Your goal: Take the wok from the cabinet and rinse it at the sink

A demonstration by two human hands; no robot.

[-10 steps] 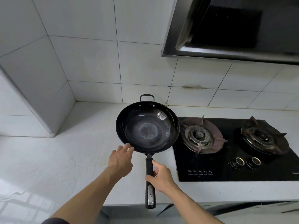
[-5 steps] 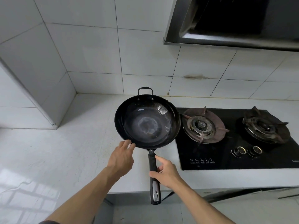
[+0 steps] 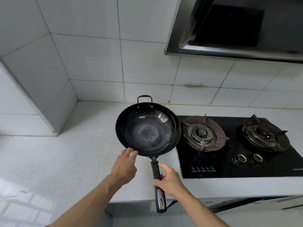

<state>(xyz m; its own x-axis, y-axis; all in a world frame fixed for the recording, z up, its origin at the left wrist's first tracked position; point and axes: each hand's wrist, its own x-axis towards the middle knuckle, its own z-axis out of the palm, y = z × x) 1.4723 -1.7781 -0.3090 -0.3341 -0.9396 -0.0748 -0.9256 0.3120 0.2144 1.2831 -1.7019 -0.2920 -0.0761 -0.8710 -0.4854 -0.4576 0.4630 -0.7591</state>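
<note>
The black wok point(image 3: 148, 130) rests on the white countertop point(image 3: 65, 161), just left of the stove, its right rim over the stove's edge. Its long black handle point(image 3: 155, 171) points toward me and sticks out past the counter's front edge. My right hand point(image 3: 170, 181) is wrapped loosely around the middle of the handle, with the thumb raised. My left hand point(image 3: 125, 166) has its fingers apart, and the fingertips touch the wok's near left rim. The wok's inside is bare, with a pale ring mark at the bottom. No sink or cabinet is in view.
A black glass gas stove point(image 3: 237, 161) with two burners and two knobs lies to the right of the wok. A range hood point(image 3: 229, 38) hangs above it. Tiled walls close the back, and a tiled column point(image 3: 41, 95) stands at the left.
Only my view has shifted a little. The wok and both hands keep their places.
</note>
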